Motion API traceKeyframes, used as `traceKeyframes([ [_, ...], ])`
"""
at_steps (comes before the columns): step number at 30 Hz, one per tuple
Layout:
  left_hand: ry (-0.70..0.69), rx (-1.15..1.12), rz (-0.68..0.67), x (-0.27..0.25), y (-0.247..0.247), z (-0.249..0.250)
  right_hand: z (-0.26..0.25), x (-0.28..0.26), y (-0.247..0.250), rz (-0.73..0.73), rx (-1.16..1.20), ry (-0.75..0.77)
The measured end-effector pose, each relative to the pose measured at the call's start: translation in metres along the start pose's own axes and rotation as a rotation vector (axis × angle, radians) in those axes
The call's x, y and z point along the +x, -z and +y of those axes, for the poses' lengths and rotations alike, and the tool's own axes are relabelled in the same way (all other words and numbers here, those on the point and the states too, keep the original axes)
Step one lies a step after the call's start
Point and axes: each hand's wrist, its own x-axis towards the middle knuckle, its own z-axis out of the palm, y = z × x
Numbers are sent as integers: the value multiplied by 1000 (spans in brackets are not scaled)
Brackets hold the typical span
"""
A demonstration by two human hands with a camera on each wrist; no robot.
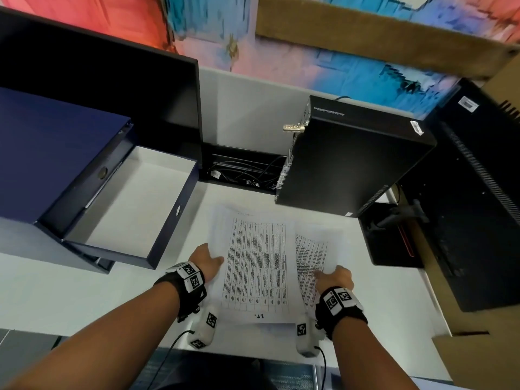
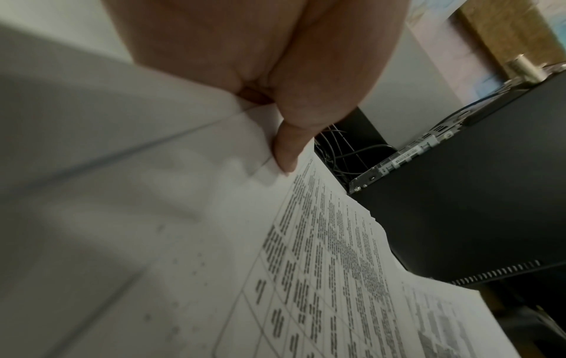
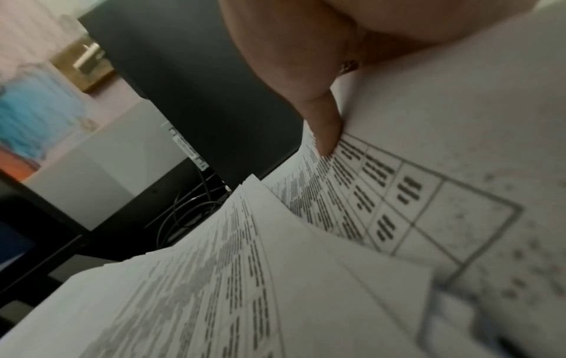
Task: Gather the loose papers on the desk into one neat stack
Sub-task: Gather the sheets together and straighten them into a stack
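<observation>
Several printed sheets with tables (image 1: 257,266) lie fanned out on the white desk (image 1: 84,299) in front of me. My left hand (image 1: 206,260) grips the left edge of the sheets, thumb on top (image 2: 286,155). My right hand (image 1: 336,277) grips a tilted sheet (image 1: 312,257) at the right side, with its thumb (image 3: 329,135) pressed on the printed face. In the right wrist view, the sheets (image 3: 245,266) overlap unevenly, edges out of line. The fingers under the paper are hidden.
A black computer case (image 1: 354,159) stands just behind the papers. An open dark blue box (image 1: 126,209) sits at the left, beside a dark monitor (image 1: 112,88). Cables (image 1: 244,173) fill a slot at the desk's back. Black equipment (image 1: 464,206) stands at the right.
</observation>
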Motion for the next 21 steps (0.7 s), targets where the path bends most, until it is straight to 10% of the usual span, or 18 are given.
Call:
traceKeyframes([
  [11,4,-24,16,-3,3,4,-68,-39,127,363,42,546],
  [21,-14,-17,-39,-8,10,4,-69,-30,97,32,285,483],
])
